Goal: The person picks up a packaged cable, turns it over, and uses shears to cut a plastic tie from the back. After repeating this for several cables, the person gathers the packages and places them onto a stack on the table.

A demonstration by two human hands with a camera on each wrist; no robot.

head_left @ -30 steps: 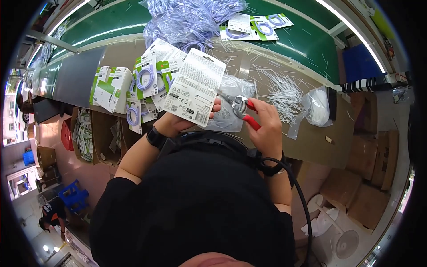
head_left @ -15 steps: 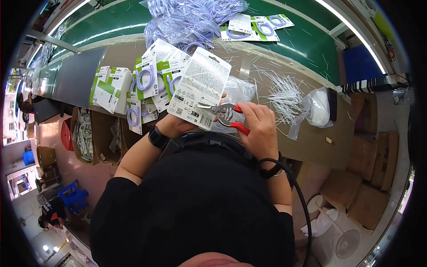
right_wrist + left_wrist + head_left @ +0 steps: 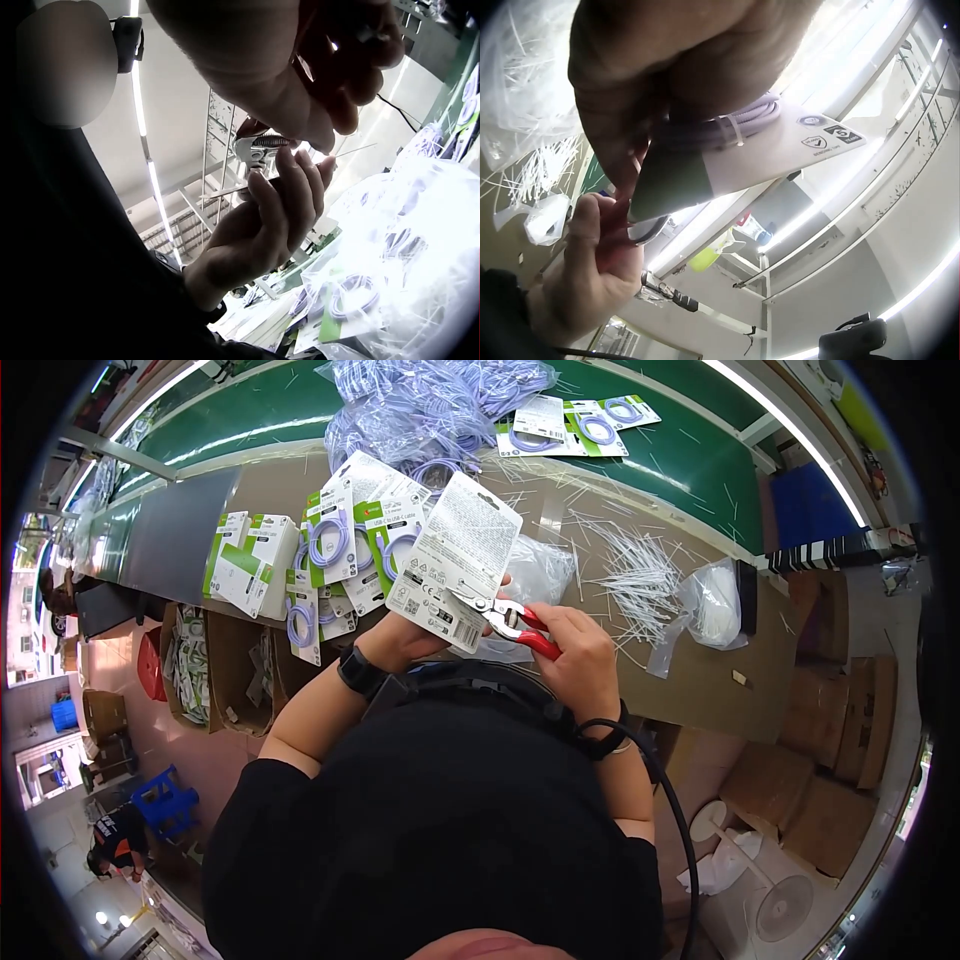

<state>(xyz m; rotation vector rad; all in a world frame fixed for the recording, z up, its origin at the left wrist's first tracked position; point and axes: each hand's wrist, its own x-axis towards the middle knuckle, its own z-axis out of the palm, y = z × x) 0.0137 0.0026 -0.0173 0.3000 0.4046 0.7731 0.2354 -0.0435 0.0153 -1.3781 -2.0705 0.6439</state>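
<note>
The left hand (image 3: 405, 640) holds a printed white card (image 3: 465, 545) from below, its back facing up in the head view. On the card's other side, the left wrist view shows a lilac cable coil (image 3: 757, 118) with a white tie (image 3: 735, 131), close under the left hand (image 3: 682, 67). Red-handled cutters (image 3: 512, 623) are gripped in the right hand (image 3: 582, 660), their metal blades over the card's lower right part. In the right wrist view the cutters' spring (image 3: 271, 141) shows between the hands. Whether the blades touch anything is unclear.
Carded lilac cables (image 3: 328, 540) lie left of the held card, with bagged cables (image 3: 400, 425) behind. White ties (image 3: 640, 580) are piled at right beside a plastic bag (image 3: 715, 605). Cardboard boxes (image 3: 232, 660) stand below the table's left edge.
The right hand has moved the cutters left, from beside the card's right edge to over its lower part. The card has shifted slightly right in the left hand's hold.
</note>
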